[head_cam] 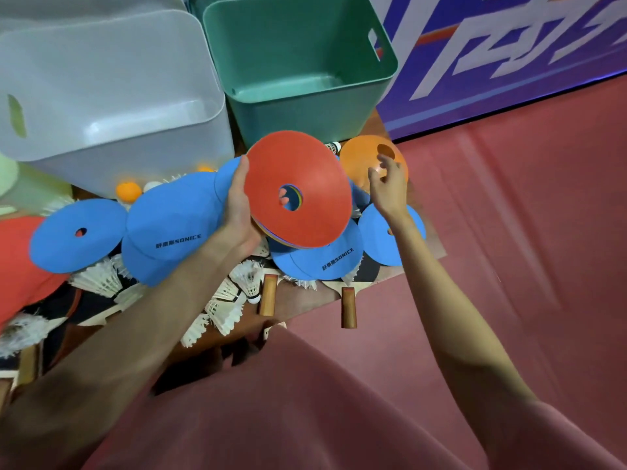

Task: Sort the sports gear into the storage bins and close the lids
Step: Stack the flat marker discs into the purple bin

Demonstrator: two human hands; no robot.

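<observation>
My left hand (239, 205) grips a stack of disc cones topped by a red one (305, 171), held tilted above the pile. My right hand (388, 184) hovers with fingers spread over an orange disc cone (359, 154), holding nothing. Blue disc cones (78, 235) (176, 215) (390, 242) lie scattered on the low table. White shuttlecocks (98, 276) and orange ping-pong balls (128, 191) are mixed among them. Two paddle handles (348, 308) (268, 295) stick out at the front edge. A green bin (386, 62) and a translucent grey bin (210, 79) stand open behind, both tipped toward me.
A red disc cone (17, 266) lies at the far left. A purple banner (509, 62) stands behind on the right. Red floor mat (526, 232) spreads to the right and front. My pink clothing fills the bottom of the view.
</observation>
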